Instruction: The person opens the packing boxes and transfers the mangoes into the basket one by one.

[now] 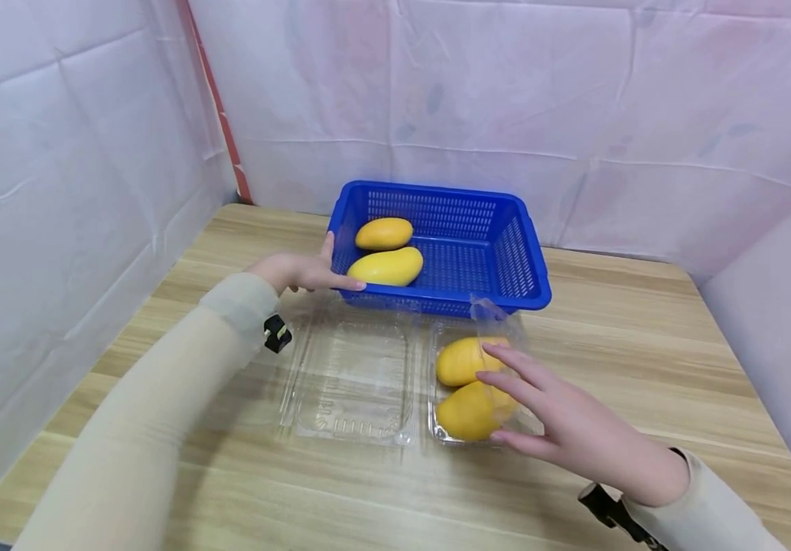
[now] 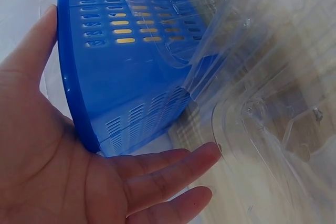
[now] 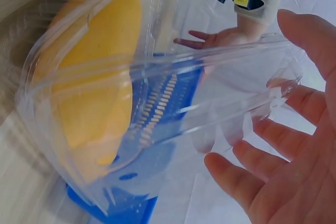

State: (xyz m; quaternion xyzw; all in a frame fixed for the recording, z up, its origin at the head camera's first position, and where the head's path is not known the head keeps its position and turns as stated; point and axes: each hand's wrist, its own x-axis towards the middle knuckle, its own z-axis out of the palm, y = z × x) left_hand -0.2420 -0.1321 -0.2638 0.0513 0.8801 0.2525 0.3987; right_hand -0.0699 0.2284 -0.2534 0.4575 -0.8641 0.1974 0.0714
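Grip, head view: both released. Left hand (image 1: 302, 272), thumb and forefinger spread apart at the near-left corner of a blue basket (image 1: 464, 264), touching its rim, grasping nothing. Right hand (image 1: 564, 417), fingers spaced and gently bent, at the raised clear lid (image 1: 486, 310) of a plastic box. Item: two mangoes (image 1: 467, 413), one behind the other in that plastic box (image 1: 434, 432), nearer the person than the basket. Item: two further mangoes (image 1: 385, 266), left part of the basket. Item: clear tray (image 1: 361, 367), just left of the box, bare. Support: wood-grain table (image 1: 629, 337).

Left wrist view: thumb against the basket rim; remaining fingers extended beneath, near clear plastic, contact uncertain.

Right wrist view: lid slanting up from the filled box; fingertips at its edge, thumb apart, no pinch evident. Step in hand, as judged: handling the lid over the filled box. Next move, as judged: light, even fingertip pressure on the lid, its thin plastic likely to flex.
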